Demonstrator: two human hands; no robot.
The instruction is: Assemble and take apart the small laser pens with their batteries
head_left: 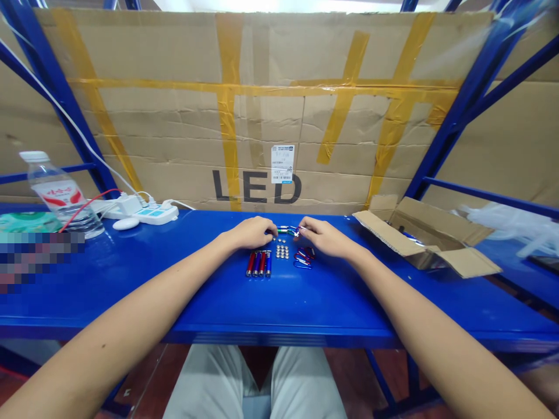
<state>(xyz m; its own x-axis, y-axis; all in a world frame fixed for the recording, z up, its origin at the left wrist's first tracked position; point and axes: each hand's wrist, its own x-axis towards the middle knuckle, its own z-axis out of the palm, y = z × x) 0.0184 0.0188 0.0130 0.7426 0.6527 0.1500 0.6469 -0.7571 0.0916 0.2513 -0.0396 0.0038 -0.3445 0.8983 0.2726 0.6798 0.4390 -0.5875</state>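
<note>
My left hand (255, 231) rests low over the blue table with fingers curled together; whatever is between the fingertips is hidden. My right hand (323, 235) pinches a small shiny piece that I cannot make out, at the end of some blue and green metallic tubes (286, 230) lying between the hands. Several silver button cells (282, 252) lie in rows below them. Red and blue mini flashlights (259, 264) stand side by side in a row near my left wrist. Red and blue carabiner clips (303, 258) lie below my right hand.
An open cardboard box (419, 233) sits on the right of the blue table (279, 305). At left are a water bottle (61, 195) and a white power strip (152, 213) with cables. A large taped cardboard panel (174, 134) stands behind, between blue metal posts (454, 110).
</note>
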